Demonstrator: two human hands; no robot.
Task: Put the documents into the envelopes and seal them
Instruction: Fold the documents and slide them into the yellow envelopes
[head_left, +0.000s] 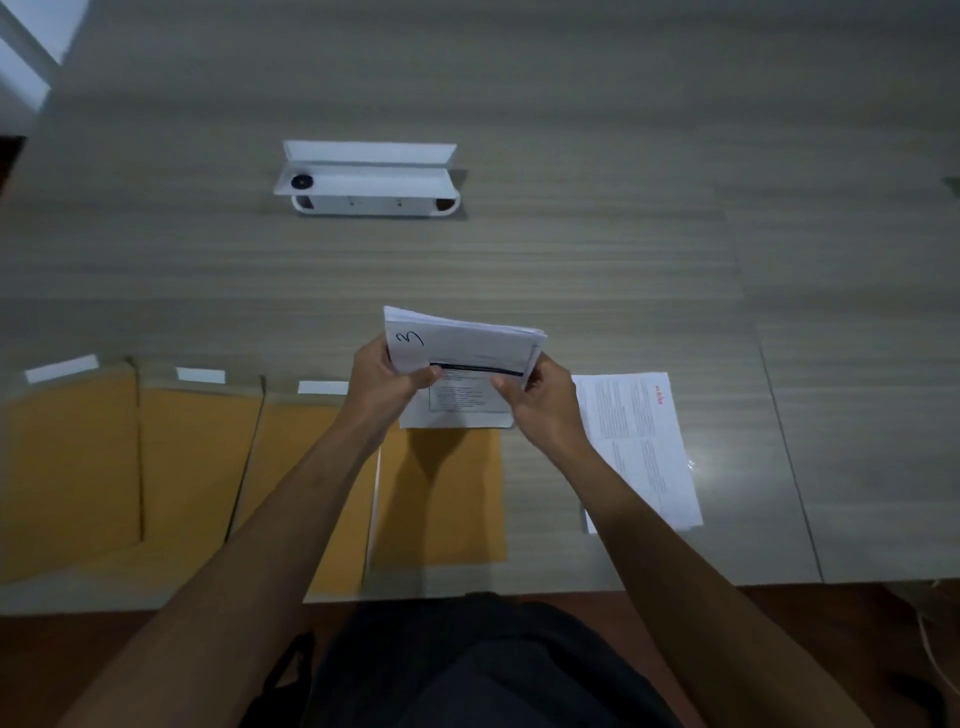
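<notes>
Hands grip a folded stack of papers (462, 358) at frame centre, left hand (387, 376) pinching its left edge, right hand (540, 400) its right, above a brown envelope (441, 499) on the worktop (571, 260).

Four envelopes (197, 462) lie side by side, a loose sheet (641, 447) right of them, a box (366, 179) behind.

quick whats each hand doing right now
Left hand: closed on the left edge of the folded stack of documents.
Right hand: closed on the stack's right edge.
</notes>
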